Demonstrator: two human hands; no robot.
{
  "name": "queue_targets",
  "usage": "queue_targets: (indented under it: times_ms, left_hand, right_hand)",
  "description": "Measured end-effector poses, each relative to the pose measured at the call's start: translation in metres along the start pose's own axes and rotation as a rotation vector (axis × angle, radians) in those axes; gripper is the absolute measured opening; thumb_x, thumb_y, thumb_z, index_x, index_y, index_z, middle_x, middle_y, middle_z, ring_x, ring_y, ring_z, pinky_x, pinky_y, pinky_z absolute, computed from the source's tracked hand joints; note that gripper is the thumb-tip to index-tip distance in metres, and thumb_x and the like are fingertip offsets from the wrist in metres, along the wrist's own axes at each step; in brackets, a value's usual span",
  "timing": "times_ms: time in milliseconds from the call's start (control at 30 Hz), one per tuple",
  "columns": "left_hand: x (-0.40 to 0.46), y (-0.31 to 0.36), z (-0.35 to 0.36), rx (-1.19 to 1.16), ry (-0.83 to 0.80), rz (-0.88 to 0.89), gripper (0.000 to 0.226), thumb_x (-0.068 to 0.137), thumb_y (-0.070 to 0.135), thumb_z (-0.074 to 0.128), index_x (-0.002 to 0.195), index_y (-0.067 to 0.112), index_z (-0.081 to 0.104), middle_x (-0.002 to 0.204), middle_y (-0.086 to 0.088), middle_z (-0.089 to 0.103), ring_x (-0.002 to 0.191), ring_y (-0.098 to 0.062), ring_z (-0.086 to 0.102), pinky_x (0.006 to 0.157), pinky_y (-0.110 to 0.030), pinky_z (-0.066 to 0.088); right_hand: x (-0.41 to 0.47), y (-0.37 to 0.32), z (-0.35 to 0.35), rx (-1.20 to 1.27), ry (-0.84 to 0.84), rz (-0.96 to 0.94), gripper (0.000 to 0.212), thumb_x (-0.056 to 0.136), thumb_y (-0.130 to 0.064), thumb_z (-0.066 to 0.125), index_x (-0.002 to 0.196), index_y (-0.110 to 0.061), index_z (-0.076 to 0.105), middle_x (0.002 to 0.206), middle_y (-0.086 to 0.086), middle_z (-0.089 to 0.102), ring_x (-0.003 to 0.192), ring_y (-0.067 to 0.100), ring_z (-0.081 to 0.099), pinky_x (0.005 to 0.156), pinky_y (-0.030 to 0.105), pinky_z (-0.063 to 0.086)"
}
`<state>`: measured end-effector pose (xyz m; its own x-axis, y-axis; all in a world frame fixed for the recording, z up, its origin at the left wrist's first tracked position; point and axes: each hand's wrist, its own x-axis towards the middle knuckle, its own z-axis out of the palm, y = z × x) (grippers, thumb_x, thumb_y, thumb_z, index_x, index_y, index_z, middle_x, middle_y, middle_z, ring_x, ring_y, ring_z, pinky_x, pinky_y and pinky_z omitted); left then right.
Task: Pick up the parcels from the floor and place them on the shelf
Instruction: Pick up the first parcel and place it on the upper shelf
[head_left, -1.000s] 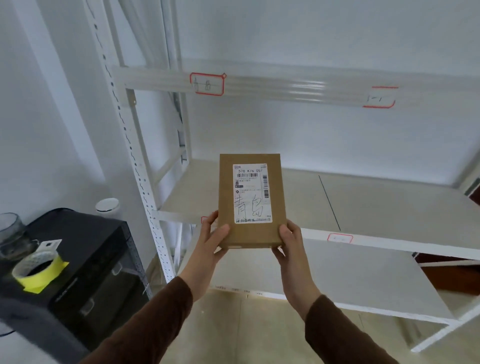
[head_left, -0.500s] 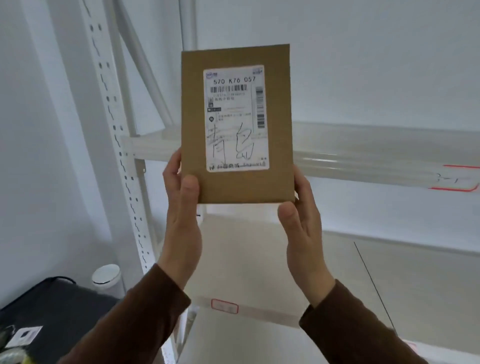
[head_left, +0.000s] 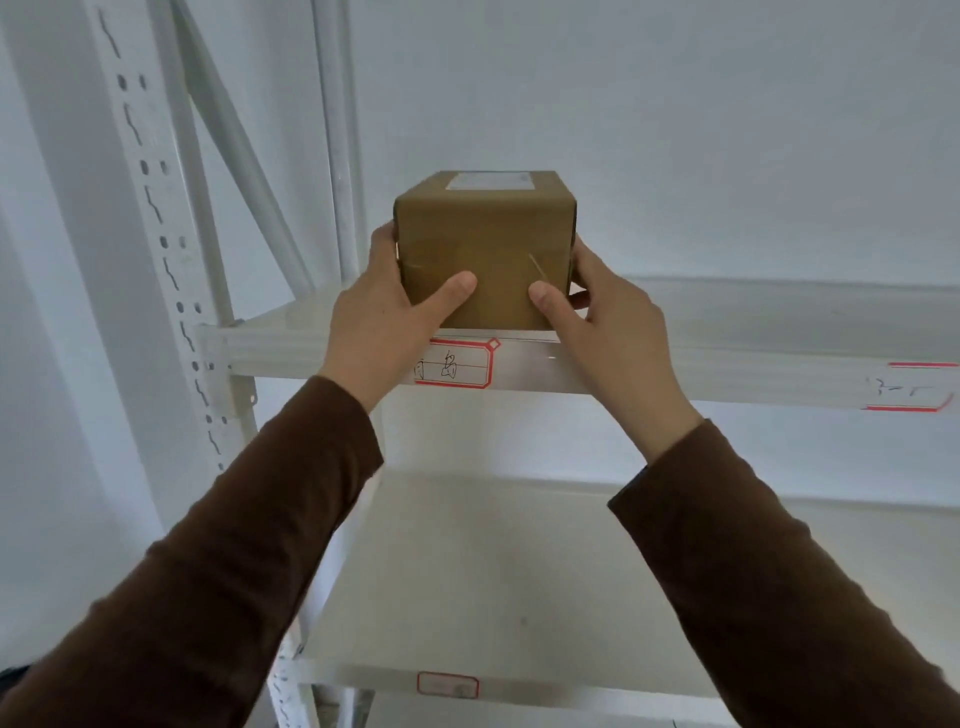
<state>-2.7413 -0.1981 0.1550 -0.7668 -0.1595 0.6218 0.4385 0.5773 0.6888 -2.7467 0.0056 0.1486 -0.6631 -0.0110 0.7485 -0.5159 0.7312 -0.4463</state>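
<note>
I am looking up at a white metal shelf unit against a pale wall, with both of my arms, in dark brown sleeves, reaching forward and up. My grip holds 1 brown cardboard parcel (head_left: 485, 249) between my 2 hands. My left hand (head_left: 382, 317) wraps the parcel's left side, thumb pressed flat on the face nearest me. My right hand (head_left: 605, 322) covers the right side, its thumb also on that near face, its fingers (head_left: 576, 244) curled around the far right edge. The parcel's bottom sits at the front lip of the upper shelf (head_left: 675, 364), directly between my hands; I cannot tell whether its full weight rests on the shelf board. On top of the parcel, just above my grip, lies a white shipping label (head_left: 491, 180), seen edge-on and unreadable. Just below my grip, a red-bordered tag (head_left: 457, 364) with handwritten characters is stuck to the shelf's front edge, partly hidden by my left hand. A second red-bordered tag (head_left: 906, 387) sits well to the right of my right hand on the same edge. Below my forearms is a lower shelf (head_left: 493, 571), with a small red-outlined tag (head_left: 448, 685) on its front edge. Left of my left hand stands the perforated upright post (head_left: 166, 249)
</note>
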Motion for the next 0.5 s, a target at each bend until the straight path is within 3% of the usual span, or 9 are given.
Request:
queue_targets:
  times_ms: [100,267,500]
  left_hand:
    - [0.009,-0.006,0.004,0.133,-0.018,0.001,0.081,0.080,0.077,0.056,0.143,0.033,0.030,0.124,0.001,0.071,0.106,-0.029,0.072,0.097,-0.049,0.056]
    - [0.018,-0.013,0.009,0.327,-0.021,0.035,0.075,0.092,0.069,0.051,0.148,0.022,0.034,0.127,-0.003,0.068,0.110,-0.033,0.068,0.102,-0.050,0.051]
    - [0.022,-0.024,0.014,0.396,-0.023,0.085,0.076,0.095,0.067,0.049,0.154,0.023,0.032,0.134,-0.003,0.068,0.113,-0.032,0.069,0.103,-0.050,0.050]
  right_hand:
    - [0.009,0.006,0.009,-0.132,-0.001,0.028,0.065,0.098,-0.057,0.045,0.158,-0.032,0.037,0.126,-0.004,0.075,0.106,0.024,0.072,0.093,0.042,0.053]
    - [0.018,0.010,0.021,-0.257,-0.029,0.075,0.070,0.100,-0.056,0.046,0.162,-0.030,0.028,0.123,0.003,0.076,0.109,0.031,0.070,0.089,0.040,0.053]
    - [0.019,0.018,0.029,-0.292,-0.003,0.087,0.072,0.101,-0.056,0.046,0.164,-0.027,0.024,0.117,0.007,0.077,0.102,0.034,0.070,0.086,0.043,0.054]
